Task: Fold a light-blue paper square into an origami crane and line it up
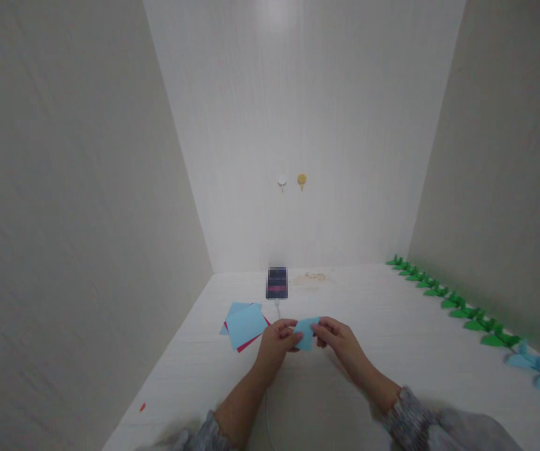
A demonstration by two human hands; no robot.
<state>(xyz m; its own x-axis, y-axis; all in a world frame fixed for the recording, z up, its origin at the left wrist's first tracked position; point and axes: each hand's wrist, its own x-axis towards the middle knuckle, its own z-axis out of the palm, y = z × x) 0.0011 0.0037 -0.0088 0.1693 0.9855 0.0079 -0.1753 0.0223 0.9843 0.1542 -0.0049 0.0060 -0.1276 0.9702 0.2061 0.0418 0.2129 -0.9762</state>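
Note:
My left hand [278, 341] and my right hand [339, 338] meet over the white table [392, 376], both pinched on one small light-blue piece of paper [306, 332], partly folded, held just above the surface. Left of my left hand lies a small stack of loose sheets [245, 324], light blue on top with a red sheet showing beneath.
A dark phone-like object [277, 283] with a cable lies near the back wall. A row of folded green paper figures [458, 310] runs along the right wall, followed by light-blue ones [537, 366]. Two small hooks [291, 182] hang on the back wall. A red scrap [143, 407] lies front left.

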